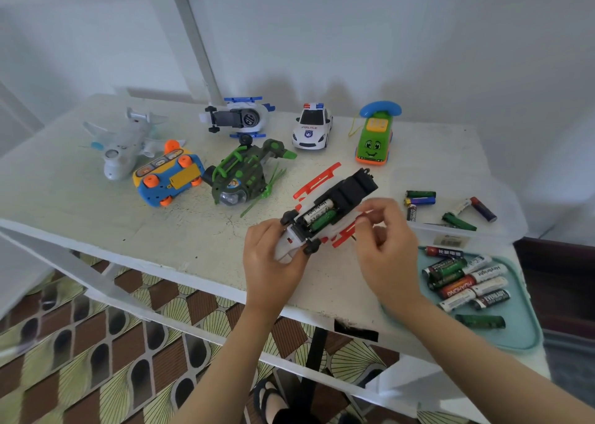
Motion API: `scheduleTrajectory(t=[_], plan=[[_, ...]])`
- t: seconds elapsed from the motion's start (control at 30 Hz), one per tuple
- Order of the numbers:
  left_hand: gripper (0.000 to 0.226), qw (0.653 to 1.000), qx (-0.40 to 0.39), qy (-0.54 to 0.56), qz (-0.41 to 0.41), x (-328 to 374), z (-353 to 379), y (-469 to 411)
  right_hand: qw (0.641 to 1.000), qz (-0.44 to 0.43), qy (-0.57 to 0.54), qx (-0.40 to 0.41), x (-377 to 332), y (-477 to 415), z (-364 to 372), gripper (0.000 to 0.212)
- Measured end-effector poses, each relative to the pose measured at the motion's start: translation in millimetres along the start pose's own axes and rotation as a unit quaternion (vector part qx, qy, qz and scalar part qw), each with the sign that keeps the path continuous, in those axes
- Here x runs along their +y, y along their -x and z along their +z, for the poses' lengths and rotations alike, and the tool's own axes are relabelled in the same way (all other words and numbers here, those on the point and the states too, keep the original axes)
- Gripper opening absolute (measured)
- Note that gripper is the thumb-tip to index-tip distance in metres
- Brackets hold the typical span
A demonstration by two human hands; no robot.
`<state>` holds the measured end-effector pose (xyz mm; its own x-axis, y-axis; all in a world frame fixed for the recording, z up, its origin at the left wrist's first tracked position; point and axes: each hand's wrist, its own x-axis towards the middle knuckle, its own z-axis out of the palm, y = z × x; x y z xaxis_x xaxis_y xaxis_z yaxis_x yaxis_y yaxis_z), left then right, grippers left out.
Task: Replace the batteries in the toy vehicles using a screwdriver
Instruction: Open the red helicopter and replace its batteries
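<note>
Near the front edge of the table (pixel 96 198), we see the left hand (pixel 269 259) gripping an upturned red and white helicopter (pixel 351 188), its fingers curled closely round the white nose. The toy points away toward one o'clock, wheels up, with its battery bay open. Two cells lie side by side inside: a white battery (pixel 317 212) and a green battery (pixel 323 221).

The right hand (pixel 391 250) sits at three o'clock of the bay. Its fingers (pixel 381 209) are tightly curled, with thumb and forefinger tips meeting at the toy's red skid. We cannot tell whether they pinch the skid or some small part.

At five o'clock of the toy, a teal tray (pixel 528 336) holds a cluster of batteries (pixel 467 282), most lying side by side and one green cell apart toward the near rim. At three o'clock, beyond the right hand, a clear plastic container (pixel 483 234) has loose batteries (pixel 420 197) scattered about it.

Farther back, from nine to one o'clock, we find other toys:
- a white aeroplane (pixel 122 147)
- a blue and yellow car (pixel 167 182), on its back
- a green helicopter (pixel 241 179)
- a blue and white helicopter (pixel 238 118), also upturned
- a police car (pixel 312 127)
- a green telephone car (pixel 375 137)
</note>
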<state>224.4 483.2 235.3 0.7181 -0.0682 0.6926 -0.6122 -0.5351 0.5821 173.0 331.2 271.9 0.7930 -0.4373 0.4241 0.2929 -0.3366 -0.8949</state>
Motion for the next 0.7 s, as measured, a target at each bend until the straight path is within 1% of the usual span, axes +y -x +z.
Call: scheduleTrajectory(t=[0.07,0.13,0.23,0.3,0.33,0.4,0.5,0.57,0.7], plan=[[0.037,1.000,-0.002,0.000,0.001,0.1,-0.2,-0.6,0.998,0.051,-0.030,0.032,-4.9,-10.2,-1.4,0.019],[0.037,1.000,-0.003,0.002,-0.003,0.4,-0.5,-0.8,0.997,0.058,-0.028,0.040,-10.1,-20.6,-3.0,0.022],[0.038,1.000,-0.008,0.004,-0.006,0.5,-0.6,-0.9,1.000,-0.006,-0.014,0.024,-16.3,-27.8,-5.9,0.010],[0.039,1.000,-0.008,0.006,-0.008,0.8,-0.7,-1.4,0.998,-0.064,0.003,-0.009,-17.7,-24.9,-7.4,0.007],[0.040,1.000,-0.007,0.006,-0.009,1.2,-0.7,-1.3,0.995,-0.096,0.019,-0.035,-17.0,-22.3,-7.7,0.008],[0.040,1.000,-0.006,0.006,-0.008,1.5,-0.9,-1.0,0.980,-0.157,0.082,-0.091,-14.3,-18.8,-7.7,0.021],[0.038,1.000,-0.007,0.005,-0.007,0.6,-0.7,-0.5,0.942,-0.232,0.183,-0.158,-10.5,-21.0,-9.1,0.030],[0.038,1.000,-0.010,0.005,-0.009,-0.4,-0.4,-0.3,0.925,-0.257,0.209,-0.187,-8.7,-23.7,-9.7,0.032],[0.038,1.000,-0.010,0.006,-0.010,0.4,-1.2,0.3,0.910,-0.275,0.220,-0.221,-8.1,-27.9,-11.5,0.029]])
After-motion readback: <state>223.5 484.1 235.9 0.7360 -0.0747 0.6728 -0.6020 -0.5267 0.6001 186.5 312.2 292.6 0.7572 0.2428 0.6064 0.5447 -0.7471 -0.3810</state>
